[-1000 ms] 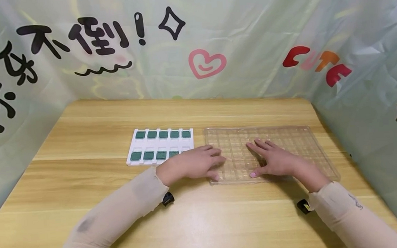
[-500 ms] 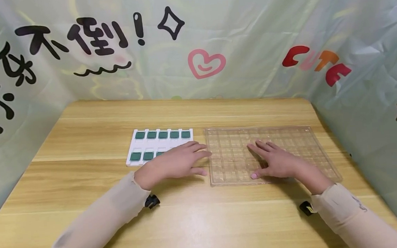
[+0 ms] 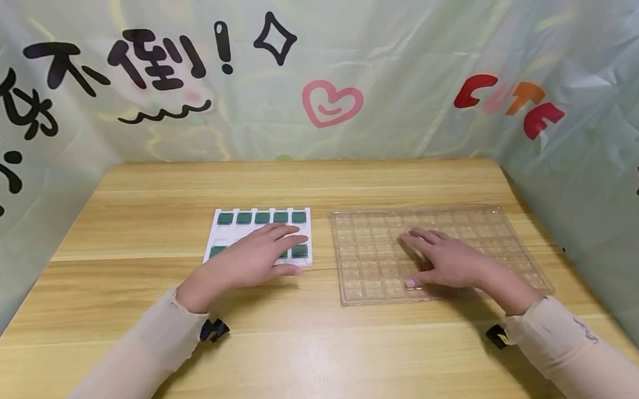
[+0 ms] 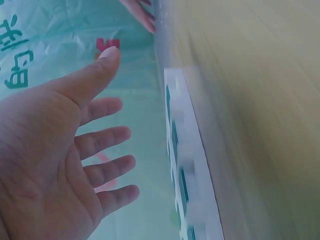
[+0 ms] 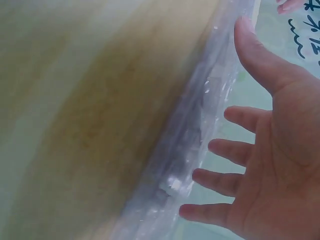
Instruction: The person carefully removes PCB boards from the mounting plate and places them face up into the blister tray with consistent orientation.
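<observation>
My left hand (image 3: 248, 258) is over the near row of a white tray (image 3: 232, 234) that holds small green square chips (image 3: 261, 218) in two rows. Its fingers are spread and hold nothing, and it hides part of that row. In the left wrist view, a gap shows between the fingertips and the tray's edge (image 4: 200, 150). My right hand (image 3: 451, 261) is above the left-middle part of a clear plastic tray (image 3: 367, 271) divided into many small compartments. Its fingers are straight and apart; in the right wrist view the fingertips overlap the clear tray's edge (image 5: 192, 125).
Both trays lie side by side on a wooden table (image 3: 321, 362), with a narrow strip of wood between them. A printed cloth (image 3: 398, 49) hangs round the back and both sides of the table. A small black device (image 3: 214, 330) is at the left cuff.
My left hand has moved left, from the clear tray's left edge to over the white tray. My right hand has stayed nearly in place, while the clear tray has shifted slightly toward me.
</observation>
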Demonstrator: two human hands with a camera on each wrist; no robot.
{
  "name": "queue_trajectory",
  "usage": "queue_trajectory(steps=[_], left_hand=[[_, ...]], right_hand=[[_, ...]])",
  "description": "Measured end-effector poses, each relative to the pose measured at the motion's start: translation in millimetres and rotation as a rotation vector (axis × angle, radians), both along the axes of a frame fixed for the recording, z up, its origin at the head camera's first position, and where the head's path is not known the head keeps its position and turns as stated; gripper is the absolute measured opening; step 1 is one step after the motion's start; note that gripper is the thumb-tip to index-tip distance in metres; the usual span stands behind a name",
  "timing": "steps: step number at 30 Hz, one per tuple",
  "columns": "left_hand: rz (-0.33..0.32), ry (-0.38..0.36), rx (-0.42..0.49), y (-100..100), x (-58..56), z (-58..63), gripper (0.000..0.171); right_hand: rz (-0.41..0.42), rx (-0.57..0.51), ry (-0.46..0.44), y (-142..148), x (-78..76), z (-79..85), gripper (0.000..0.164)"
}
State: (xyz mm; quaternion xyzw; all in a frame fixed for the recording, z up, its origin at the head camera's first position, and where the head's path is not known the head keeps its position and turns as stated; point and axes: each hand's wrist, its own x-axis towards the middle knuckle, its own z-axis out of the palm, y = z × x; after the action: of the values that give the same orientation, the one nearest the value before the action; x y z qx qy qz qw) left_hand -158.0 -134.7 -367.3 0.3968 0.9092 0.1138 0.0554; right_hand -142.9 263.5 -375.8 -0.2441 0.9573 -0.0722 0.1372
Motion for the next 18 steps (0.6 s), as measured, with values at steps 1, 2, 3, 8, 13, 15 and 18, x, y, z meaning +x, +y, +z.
queue_trajectory(steps=[1, 2, 3, 8, 13, 15, 18], left_hand=[[0.009, -0.006, 0.009, -3, 0.3, 0.2, 0.064], [0.019, -0.014, 0.019, -6, 0.7, 0.3, 0.064], [0.027, -0.019, 0.025, -9, 0.8, 0.2, 0.064], [0.068, -0.030, 0.033, -24, 0.2, -1.5, 0.066], [0.099, -0.023, 0.041, -36, -2.0, -4.5, 0.068], [0.109, -0.022, 0.050, -40, -2.9, -5.0, 0.068], [0.131, -0.022, 0.059, -47, -4.5, -6.5, 0.068]], right_hand=[[0.007, -0.003, 0.017, -1, -0.6, 0.8, 0.099], [0.015, -0.007, 0.033, -3, -1.3, 1.5, 0.098], [0.025, -0.010, 0.047, -5, -1.9, 2.8, 0.096], [0.083, -0.019, 0.097, -20, -5.1, 8.8, 0.090], [0.141, -0.041, 0.125, -38, -8.6, 14.0, 0.083], [0.165, -0.058, 0.138, -45, -10.5, 15.4, 0.080], [0.197, -0.082, 0.164, -54, -13.6, 15.5, 0.075]])
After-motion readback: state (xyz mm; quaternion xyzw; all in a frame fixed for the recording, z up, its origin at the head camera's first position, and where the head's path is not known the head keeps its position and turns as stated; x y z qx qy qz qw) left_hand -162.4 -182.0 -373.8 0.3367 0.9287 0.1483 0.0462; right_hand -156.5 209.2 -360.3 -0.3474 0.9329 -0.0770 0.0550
